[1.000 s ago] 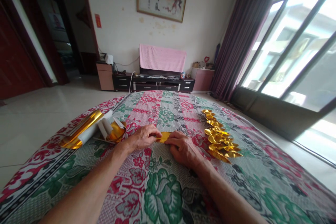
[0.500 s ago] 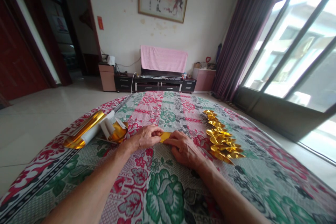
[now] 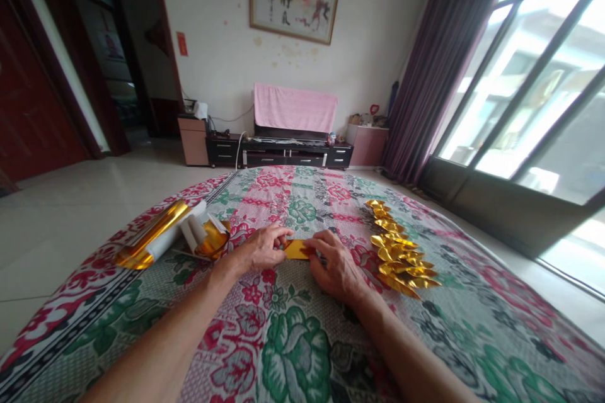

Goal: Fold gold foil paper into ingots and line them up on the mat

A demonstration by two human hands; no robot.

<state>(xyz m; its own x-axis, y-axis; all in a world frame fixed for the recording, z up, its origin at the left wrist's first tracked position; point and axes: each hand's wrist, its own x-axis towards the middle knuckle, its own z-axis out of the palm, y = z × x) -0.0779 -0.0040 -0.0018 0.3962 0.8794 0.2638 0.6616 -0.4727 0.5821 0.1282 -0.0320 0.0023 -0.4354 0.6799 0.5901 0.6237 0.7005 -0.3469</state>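
Note:
A small folded piece of gold foil paper lies on the flowered cloth between my two hands. My left hand pinches its left end with thumb and fingers. At the right end, my right hand has its fingers closed on the paper's edge, the thumb tucked below. To the right stands a row of folded gold paper pieces, set close against one another. Rolled gold sheets with white backs lie on the left, beside a smaller curled stack of gold paper.
The round table wears a red, green and grey flowered cloth. Beyond it, a low black cabinet stands by the wall, with a pink cloth draped over something on top. A purple curtain hangs beside the right window.
My hands have drawn slightly apart, so more of the gold paper shows between them. The rolled sheets and the row of folded pieces stay in place.

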